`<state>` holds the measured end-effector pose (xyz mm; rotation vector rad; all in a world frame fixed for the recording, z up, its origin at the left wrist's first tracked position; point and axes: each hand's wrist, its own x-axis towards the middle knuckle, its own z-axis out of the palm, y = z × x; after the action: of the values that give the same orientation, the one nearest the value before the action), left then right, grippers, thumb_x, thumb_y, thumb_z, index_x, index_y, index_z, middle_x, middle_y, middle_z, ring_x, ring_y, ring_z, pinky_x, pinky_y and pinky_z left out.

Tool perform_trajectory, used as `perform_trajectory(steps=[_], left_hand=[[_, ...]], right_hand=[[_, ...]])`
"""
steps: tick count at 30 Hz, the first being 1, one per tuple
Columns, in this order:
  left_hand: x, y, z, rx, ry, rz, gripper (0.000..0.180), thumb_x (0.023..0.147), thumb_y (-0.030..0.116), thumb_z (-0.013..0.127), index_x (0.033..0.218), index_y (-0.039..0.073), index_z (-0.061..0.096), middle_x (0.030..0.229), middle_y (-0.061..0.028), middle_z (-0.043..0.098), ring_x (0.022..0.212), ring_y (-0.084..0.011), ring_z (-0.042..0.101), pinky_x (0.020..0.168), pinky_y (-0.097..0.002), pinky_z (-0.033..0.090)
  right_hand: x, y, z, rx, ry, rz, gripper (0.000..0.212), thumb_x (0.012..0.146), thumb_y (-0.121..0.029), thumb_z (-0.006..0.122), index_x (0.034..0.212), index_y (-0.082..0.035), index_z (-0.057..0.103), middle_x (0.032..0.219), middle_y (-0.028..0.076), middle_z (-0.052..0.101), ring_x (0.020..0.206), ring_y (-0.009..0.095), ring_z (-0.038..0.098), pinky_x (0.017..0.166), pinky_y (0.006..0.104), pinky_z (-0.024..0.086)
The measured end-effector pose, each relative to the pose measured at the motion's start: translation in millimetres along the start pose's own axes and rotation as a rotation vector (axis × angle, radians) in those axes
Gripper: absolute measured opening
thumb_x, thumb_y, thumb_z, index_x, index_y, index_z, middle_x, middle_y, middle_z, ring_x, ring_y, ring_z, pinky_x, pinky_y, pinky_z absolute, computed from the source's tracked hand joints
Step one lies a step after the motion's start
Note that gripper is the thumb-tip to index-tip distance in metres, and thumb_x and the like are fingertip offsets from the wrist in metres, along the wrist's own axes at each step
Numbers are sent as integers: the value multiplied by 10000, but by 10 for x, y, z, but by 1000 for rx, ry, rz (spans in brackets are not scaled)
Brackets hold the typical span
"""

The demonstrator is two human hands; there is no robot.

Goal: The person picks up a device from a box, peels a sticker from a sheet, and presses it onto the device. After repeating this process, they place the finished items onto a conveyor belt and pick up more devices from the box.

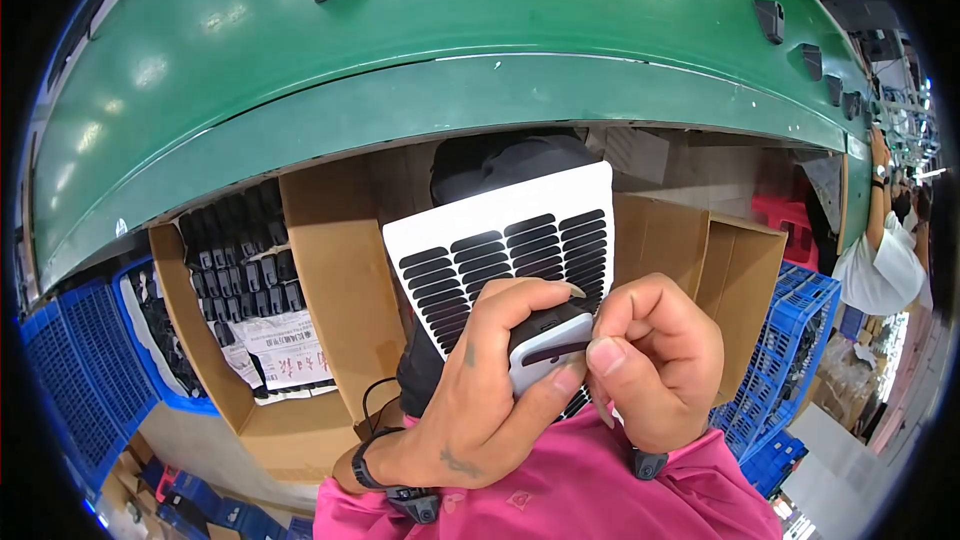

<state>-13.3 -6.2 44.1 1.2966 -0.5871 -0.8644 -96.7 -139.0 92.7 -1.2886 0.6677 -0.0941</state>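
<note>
Green table [480, 30] ahead of left hand [490, 380]. White sheet of black strips [510, 240] just beyond it. Left hand wrapped round grey device [545, 340]; right hand [655, 370] curled to a pinch, hold on anything can't tell. Risk: left thumb slackening could let device twist. Device between left thumb and fingers, just left of right fingertips; dark strip [557, 352] on its face.

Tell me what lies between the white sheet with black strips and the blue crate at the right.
An open cardboard box lies between the white sheet and the blue crate, as the head view shows; the right hand partly covers the box.
</note>
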Motion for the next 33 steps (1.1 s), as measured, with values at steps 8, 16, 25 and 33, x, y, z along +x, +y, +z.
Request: perform_trajectory(steps=[8,16,25,33], left_hand=[[12,2,-1,12,-18,12,485,847,33,607,1261,-23,361,1144,-213,477,1002,-309,528,873,-371,435],[17,5,6,9,-15,13,476,853,42,607,1255,-29,363,1148,-217,481,1005,-311,530,876,-370,437],[15,-4,15,27,-4,22,479,849,45,611,1252,-32,365,1136,-222,484,985,-311,531,856,-371,441],[19,-7,13,73,-1,54,494,842,34,613,1260,-36,359,1131,-225,478,972,-309,532,844,-371,446]], right_hand=[[6,9,-2,2,8,0,109,892,-39,595,938,33,527,680,17,608,613,28,537,556,182,422],[12,18,3,27,12,-2,105,891,-31,593,937,36,527,678,14,606,608,25,531,554,177,415],[10,21,16,31,25,9,94,891,-18,581,935,39,520,686,17,611,617,24,538,561,174,416],[41,29,85,4,40,-62,110,905,-42,537,895,31,455,664,47,548,463,13,427,405,158,329]])
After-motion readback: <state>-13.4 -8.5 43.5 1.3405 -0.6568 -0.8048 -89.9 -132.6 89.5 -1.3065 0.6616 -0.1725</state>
